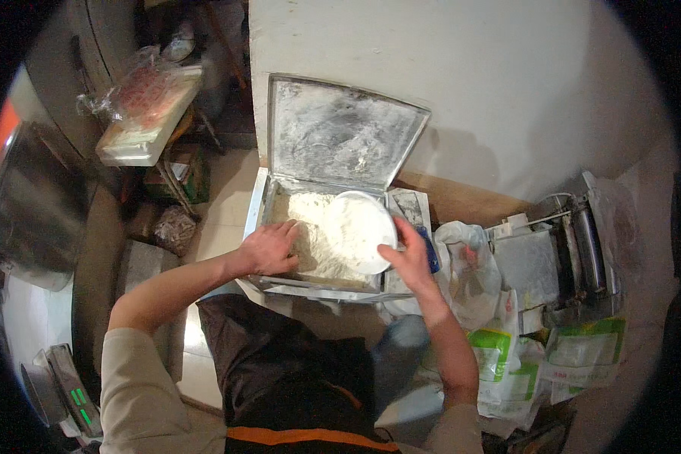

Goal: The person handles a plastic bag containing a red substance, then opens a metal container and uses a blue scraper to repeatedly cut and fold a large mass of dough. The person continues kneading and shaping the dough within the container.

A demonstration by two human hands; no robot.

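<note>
A metal bin [255,211] stands before me with its flour-dusted lid [340,130] raised against the wall. Pale flour [306,207] lies inside it. My right hand [406,255] grips the right rim of a round white bowl [358,232], thumb on the near side; the bowl holds flour and sits over the right part of the bin. At the bin's left side, my left hand [272,247] is over the flour, palm down, its fingertips at or in the flour. Whether it holds any flour cannot be told.
Right of the bin are a plastic bag [468,272], a machine with metal rollers [590,249] and green-and-white bags [584,352]. A small table [130,144] with a plastic-wrapped reddish item stands at upper left. A digital scale [74,391] is at lower left. A wall rises behind the lid.
</note>
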